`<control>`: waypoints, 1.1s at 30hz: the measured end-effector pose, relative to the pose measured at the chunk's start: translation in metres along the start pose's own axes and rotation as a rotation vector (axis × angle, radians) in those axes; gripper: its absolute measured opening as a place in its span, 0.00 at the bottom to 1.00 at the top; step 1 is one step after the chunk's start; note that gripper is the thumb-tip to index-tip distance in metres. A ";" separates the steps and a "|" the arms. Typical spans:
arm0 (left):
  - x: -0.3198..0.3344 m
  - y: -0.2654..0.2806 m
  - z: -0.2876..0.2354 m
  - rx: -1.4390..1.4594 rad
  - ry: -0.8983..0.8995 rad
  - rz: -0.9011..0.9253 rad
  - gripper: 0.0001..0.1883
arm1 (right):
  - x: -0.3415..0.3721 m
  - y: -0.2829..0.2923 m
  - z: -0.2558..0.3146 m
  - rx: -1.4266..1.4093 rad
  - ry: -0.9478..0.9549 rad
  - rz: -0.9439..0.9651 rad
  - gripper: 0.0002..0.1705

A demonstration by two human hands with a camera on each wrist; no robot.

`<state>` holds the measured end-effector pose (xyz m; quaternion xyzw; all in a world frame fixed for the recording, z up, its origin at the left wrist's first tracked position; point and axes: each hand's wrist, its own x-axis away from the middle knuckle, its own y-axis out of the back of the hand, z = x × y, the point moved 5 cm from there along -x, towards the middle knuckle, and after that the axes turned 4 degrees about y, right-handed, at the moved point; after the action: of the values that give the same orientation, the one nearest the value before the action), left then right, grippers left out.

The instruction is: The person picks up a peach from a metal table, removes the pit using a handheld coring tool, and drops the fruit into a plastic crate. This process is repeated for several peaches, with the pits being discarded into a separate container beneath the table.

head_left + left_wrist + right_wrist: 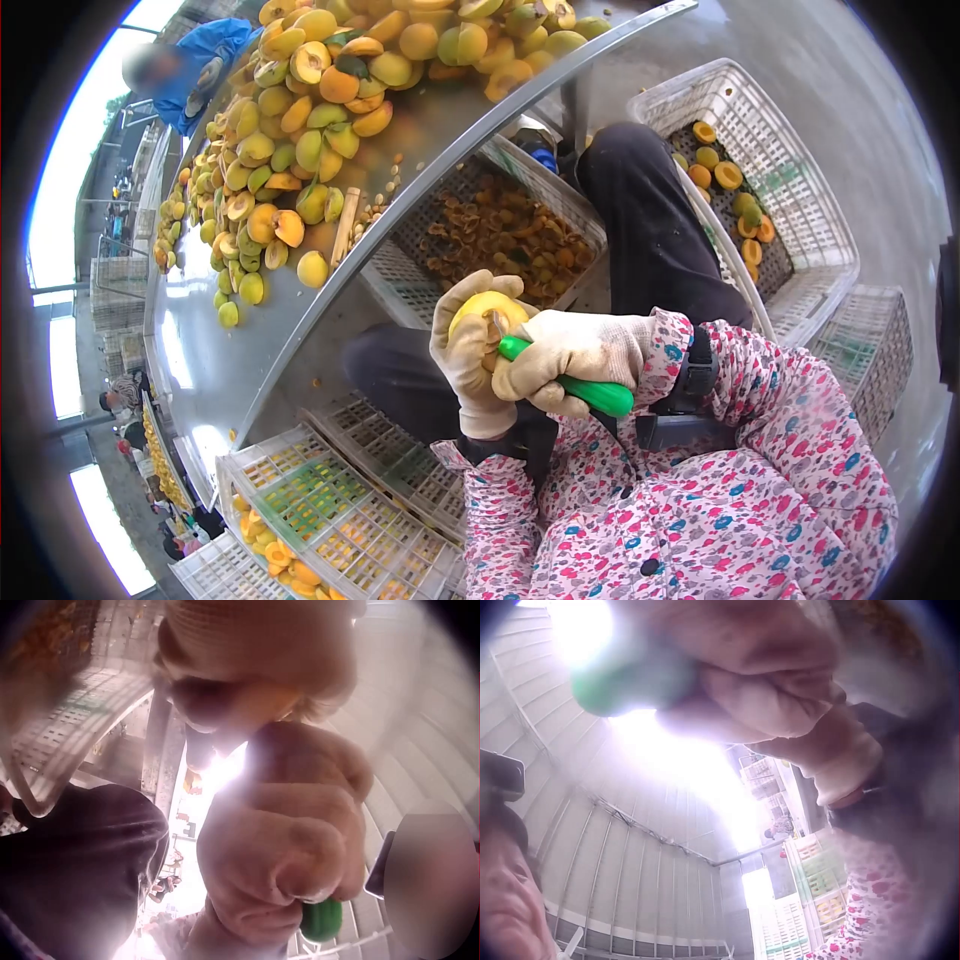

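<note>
In the head view, my gloved left hand (463,355) holds a yellow peach (484,303) up in front of my chest, fingers curled round it. A cut, brownish patch faces the other hand. My gloved right hand (580,345) grips a green-handled knife (604,396), its thin metal tip at the peach; the blade is mostly hidden. The two hands are close together. The left wrist view shows the curled right glove (281,840) with the handle's green end (322,921) sticking out below. In the right wrist view the green handle (630,682) is blurred.
A metal table (400,205) carries a heap of peaches (300,130), a wooden stick (346,225) and pits. Below stands a crate of brown scraps (510,235). A white crate (815,190) with halves is at right, more crates (330,500) lower left. Another person (200,75) is across the table.
</note>
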<state>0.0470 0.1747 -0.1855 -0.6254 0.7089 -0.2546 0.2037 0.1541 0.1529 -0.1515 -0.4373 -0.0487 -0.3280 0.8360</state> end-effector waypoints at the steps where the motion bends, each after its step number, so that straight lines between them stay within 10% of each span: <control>1: -0.001 0.006 0.003 -0.005 -0.008 -0.046 0.22 | -0.002 -0.001 -0.002 -0.021 -0.004 -0.084 0.08; 15: -0.006 0.048 0.006 -0.023 -0.029 -0.578 0.21 | -0.030 0.033 -0.007 -0.092 0.327 -0.474 0.09; 22: -0.048 -0.038 -0.018 0.027 -0.089 -0.163 0.29 | -0.050 0.073 -0.029 -0.169 0.296 -0.469 0.06; 26: -0.080 0.059 -0.096 -0.819 -0.365 -0.545 0.13 | -0.041 0.062 -0.030 -0.205 0.142 -0.394 0.05; 30: -0.115 0.163 -0.144 -1.749 -0.004 -0.818 0.23 | -0.039 0.063 -0.024 -0.143 0.081 -0.488 0.07; 33: -0.132 0.171 -0.146 -1.883 0.174 -0.730 0.26 | -0.049 0.067 -0.024 -0.153 0.053 -0.538 0.06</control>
<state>-0.1580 0.3358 -0.1795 -0.6894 0.3993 0.3163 -0.5150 0.1503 0.1865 -0.2317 -0.4619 -0.1163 -0.5519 0.6844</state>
